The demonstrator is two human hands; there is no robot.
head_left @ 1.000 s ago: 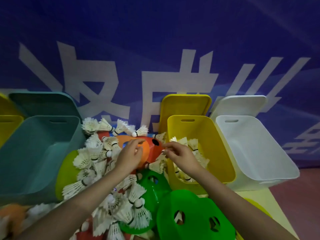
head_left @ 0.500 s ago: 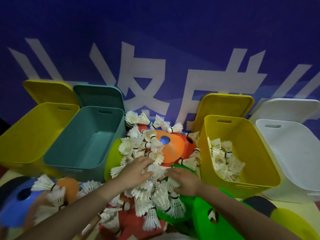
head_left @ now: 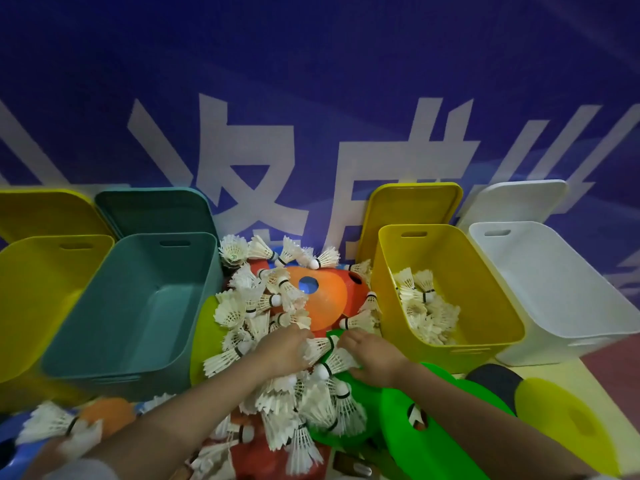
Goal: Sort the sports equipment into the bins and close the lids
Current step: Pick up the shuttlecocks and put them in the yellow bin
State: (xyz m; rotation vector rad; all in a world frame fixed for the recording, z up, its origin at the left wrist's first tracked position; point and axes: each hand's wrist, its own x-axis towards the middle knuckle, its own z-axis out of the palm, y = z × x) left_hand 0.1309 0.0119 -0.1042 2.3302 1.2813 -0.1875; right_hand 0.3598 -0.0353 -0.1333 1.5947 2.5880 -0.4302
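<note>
**Gathering shuttlecocks, with a spill waiting**

My left hand [head_left: 284, 349] and right hand [head_left: 375, 358] are down in the shuttlecock pile [head_left: 277, 341], fingers curled around a few each; exactly how many I can't tell. The yellow bin [head_left: 485, 296] to my right already holds some. I judge the risk is a loose handful: feathers snag on neighbours, so lifting could drag extras off the orange cone [head_left: 327, 299] or drop some short of the bin.

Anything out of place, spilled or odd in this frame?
Mostly the unsorted heap: shuttlecocks lie loose over the orange cone and green cones between the bins. Only the right yellow bin holds shuttlecocks; the teal bin looks empty. All visible lids stand open. Nothing looks damaged.
</note>
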